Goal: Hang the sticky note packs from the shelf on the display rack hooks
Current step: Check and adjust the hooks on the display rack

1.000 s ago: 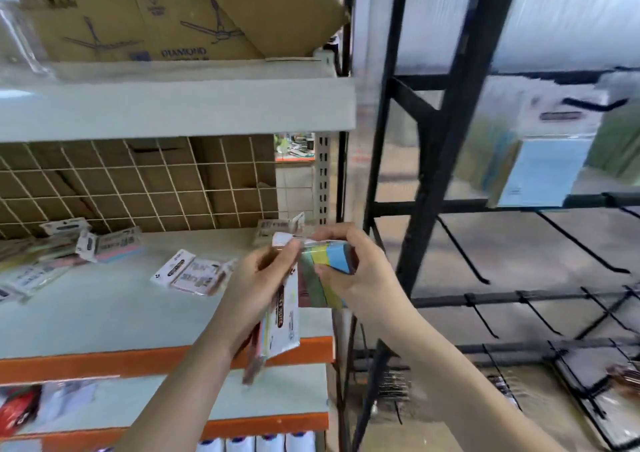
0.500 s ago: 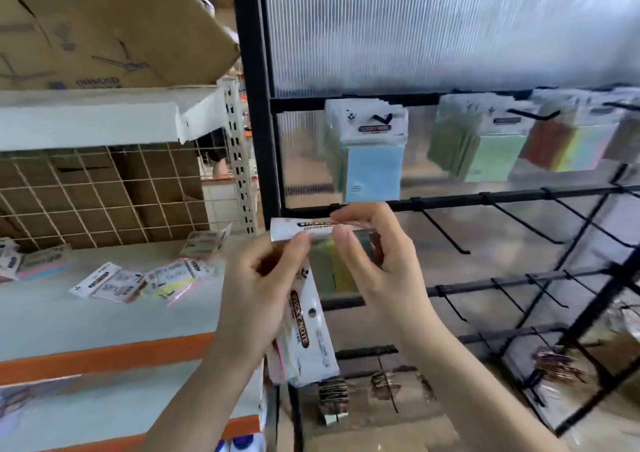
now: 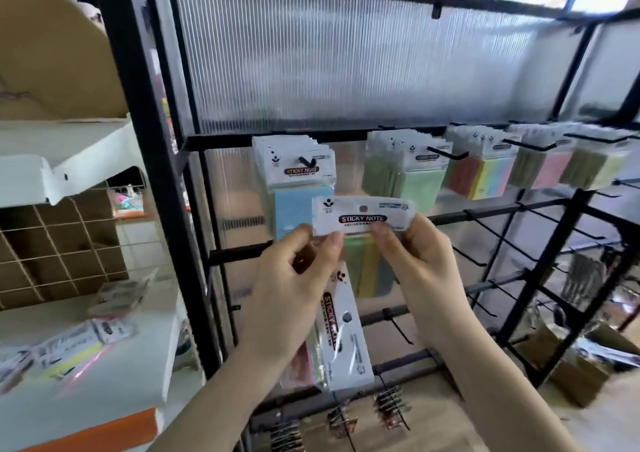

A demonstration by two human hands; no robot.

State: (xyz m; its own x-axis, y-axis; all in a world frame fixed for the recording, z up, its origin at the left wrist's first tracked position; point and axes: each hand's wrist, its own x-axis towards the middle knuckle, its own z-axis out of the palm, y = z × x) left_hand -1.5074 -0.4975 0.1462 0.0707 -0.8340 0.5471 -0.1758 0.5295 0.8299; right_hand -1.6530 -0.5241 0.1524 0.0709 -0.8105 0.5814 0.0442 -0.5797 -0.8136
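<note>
Both hands meet in front of the display rack [image 3: 162,188]: the right hand [image 3: 420,261] pinches the white header of a sticky note pack [image 3: 362,218] held upright, thumb and fingers curled on its lower edge. Left hand [image 3: 294,289] pinches that header's other end and also grips a second pack [image 3: 341,334] hanging below — colours partly hidden. Behind them, hung packs [image 3: 298,167] fill the rack's upper hooks. Left of the rack, loose packs [image 3: 79,337] lie on the shelf [image 3: 104,389].
</note>
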